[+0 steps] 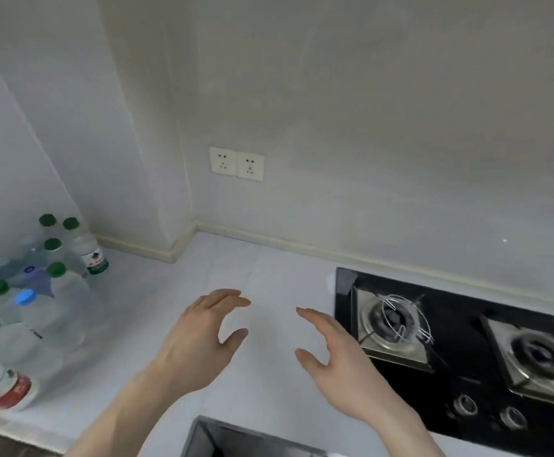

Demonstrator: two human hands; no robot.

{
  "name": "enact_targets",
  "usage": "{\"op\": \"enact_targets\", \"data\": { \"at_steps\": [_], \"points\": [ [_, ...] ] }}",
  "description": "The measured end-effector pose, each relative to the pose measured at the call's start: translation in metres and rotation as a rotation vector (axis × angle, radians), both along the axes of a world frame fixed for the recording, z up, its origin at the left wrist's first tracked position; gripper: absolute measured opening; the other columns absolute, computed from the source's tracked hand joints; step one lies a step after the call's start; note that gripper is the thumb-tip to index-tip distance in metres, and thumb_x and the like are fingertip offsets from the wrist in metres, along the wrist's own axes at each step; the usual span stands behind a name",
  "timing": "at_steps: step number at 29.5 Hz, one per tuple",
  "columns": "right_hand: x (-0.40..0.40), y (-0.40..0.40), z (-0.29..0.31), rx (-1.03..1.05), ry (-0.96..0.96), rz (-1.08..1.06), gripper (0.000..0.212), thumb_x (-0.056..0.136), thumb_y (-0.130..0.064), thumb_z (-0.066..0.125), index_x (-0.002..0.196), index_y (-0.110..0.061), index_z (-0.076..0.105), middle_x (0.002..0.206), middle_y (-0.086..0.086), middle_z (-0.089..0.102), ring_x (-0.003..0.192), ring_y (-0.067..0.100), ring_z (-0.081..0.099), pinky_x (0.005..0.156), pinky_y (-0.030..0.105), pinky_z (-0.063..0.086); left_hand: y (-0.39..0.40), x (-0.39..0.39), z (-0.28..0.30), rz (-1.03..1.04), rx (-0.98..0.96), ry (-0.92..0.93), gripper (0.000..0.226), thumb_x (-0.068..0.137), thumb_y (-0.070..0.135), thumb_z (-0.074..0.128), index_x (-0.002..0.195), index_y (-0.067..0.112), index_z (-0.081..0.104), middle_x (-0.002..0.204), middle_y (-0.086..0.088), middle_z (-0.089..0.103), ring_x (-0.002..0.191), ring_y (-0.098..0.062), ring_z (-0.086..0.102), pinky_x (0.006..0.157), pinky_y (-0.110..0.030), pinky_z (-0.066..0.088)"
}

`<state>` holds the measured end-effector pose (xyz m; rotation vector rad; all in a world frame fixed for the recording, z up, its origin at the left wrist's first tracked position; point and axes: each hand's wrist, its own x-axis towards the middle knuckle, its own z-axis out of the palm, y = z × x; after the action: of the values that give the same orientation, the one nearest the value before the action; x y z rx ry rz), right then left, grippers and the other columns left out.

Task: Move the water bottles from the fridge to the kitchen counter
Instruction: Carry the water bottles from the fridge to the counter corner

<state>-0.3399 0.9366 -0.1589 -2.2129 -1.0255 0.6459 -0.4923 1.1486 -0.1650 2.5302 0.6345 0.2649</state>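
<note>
Hovering empty over the table, the left hand and right hand held fingers spread, gripping nothing; bottles stood clustered far left, seemingly kept clear of the stove.

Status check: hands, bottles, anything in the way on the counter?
Left hand open, right hand open, both empty over counter. Bottles clustered upright at counter's left end. Stove at right; nothing between the hands.

Two bare hands, left hand, right hand, bare forearms, no sleeves, rings or watch
</note>
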Motion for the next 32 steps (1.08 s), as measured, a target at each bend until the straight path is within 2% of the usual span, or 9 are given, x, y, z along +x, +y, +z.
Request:
{"op": "enact_targets", "data": {
  "at_steps": [4,8,10,12,15,18,21,27,32],
  "points": [
    [-0.007,-0.103,0.014,0.059,-0.013,-0.173,0.061,0.1,-0.034,0.064,0.154,-0.047,0.038,0.159,-0.032,0.032,0.143,-0.012,0.032,0.12,0.018,0.028,-0.081,0.028,0.014,-0.207,0.008,-0.01,0.044,0.097,0.041,0.064,0.14,0.044,0.053,0.151,0.03,0.04,0.137,-0.001,0.042,0.11,-0.013,0.026],
    [-0.027,-0.215,0.026,0.098,-0.041,-0.365,0.057,0.1,-0.033,0.065,0.15,-0.049,0.041,0.15,-0.041,0.034,0.135,-0.023,0.033,0.113,0.008,0.032,-0.172,0.05,0.022,-0.432,0.01,-0.037,0.044,0.097,0.042,0.065,0.139,0.046,0.053,0.148,0.035,0.037,0.137,0.001,0.041,0.111,-0.011,0.024],
    [-0.041,-0.275,0.029,0.105,-0.075,-0.474,0.056,0.1,-0.036,0.064,0.149,-0.051,0.042,0.149,-0.041,0.033,0.136,-0.021,0.033,0.115,0.011,0.031,-0.221,0.064,0.025,-0.546,0.004,-0.052,0.044,0.096,0.042,0.066,0.138,0.046,0.054,0.144,0.038,0.037,0.135,0.003,0.041,0.109,-0.005,0.02],
    [-0.051,-0.312,0.033,0.085,-0.069,-0.543,0.058,0.1,-0.037,0.063,0.15,-0.052,0.039,0.152,-0.039,0.032,0.137,-0.016,0.035,0.114,0.013,0.032,-0.254,0.073,0.027,-0.623,-0.006,-0.071,0.044,0.096,0.045,0.066,0.138,0.047,0.054,0.146,0.038,0.036,0.137,0.004,0.039,0.114,-0.01,0.024],
    [-0.077,-0.39,0.046,0.108,-0.107,-0.74,0.058,0.099,-0.037,0.064,0.149,-0.055,0.039,0.154,-0.035,0.033,0.123,-0.01,0.049,0.102,0.004,0.034,-0.331,0.092,0.041,-0.818,0.021,-0.101,0.045,0.096,0.05,0.062,0.139,0.049,0.051,0.15,0.037,0.033,0.138,0.007,0.035,0.116,-0.019,0.029],
    [-0.096,-0.443,0.053,0.111,-0.149,-0.881,0.056,0.099,-0.039,0.064,0.149,-0.052,0.041,0.154,-0.032,0.036,0.134,-0.013,0.04,0.117,0.019,0.035,-0.389,0.106,0.058,-0.967,0.03,-0.123,0.045,0.096,0.05,0.062,0.14,0.049,0.05,0.15,0.037,0.032,0.132,0.008,0.038,0.109,-0.017,0.031],
    [-0.113,-0.492,0.059,0.126,-0.177,-1.033,0.057,0.098,-0.038,0.064,0.149,-0.051,0.042,0.152,-0.033,0.038,0.139,-0.011,0.037,0.121,0.027,0.034,-0.444,0.126,0.068,-1.102,0.043,-0.159,0.045,0.096,0.051,0.062,0.139,0.051,0.049,0.15,0.038,0.031,0.133,0.008,0.037,0.113,-0.023,0.034],
    [-0.124,-0.558,0.064,0.12,-0.24,-1.241,0.056,0.098,-0.037,0.066,0.148,-0.047,0.044,0.149,-0.031,0.041,0.135,-0.011,0.041,0.119,0.027,0.037,-0.526,0.168,0.077,-1.305,0.045,-0.186,0.045,0.095,0.049,0.063,0.138,0.05,0.05,0.149,0.04,0.031,0.139,0.012,0.031,0.109,-0.015,0.026],
    [-0.108,-0.608,0.067,0.109,-0.266,-1.416,0.056,0.099,-0.036,0.066,0.15,-0.045,0.044,0.149,-0.029,0.043,0.135,-0.01,0.04,0.12,0.026,0.036,-0.595,0.219,0.084,-1.46,-0.002,-0.192,0.043,0.094,0.049,0.064,0.135,0.051,0.05,0.149,0.038,0.034,0.137,0.01,0.035,0.113,-0.022,0.033]
  ]
}}
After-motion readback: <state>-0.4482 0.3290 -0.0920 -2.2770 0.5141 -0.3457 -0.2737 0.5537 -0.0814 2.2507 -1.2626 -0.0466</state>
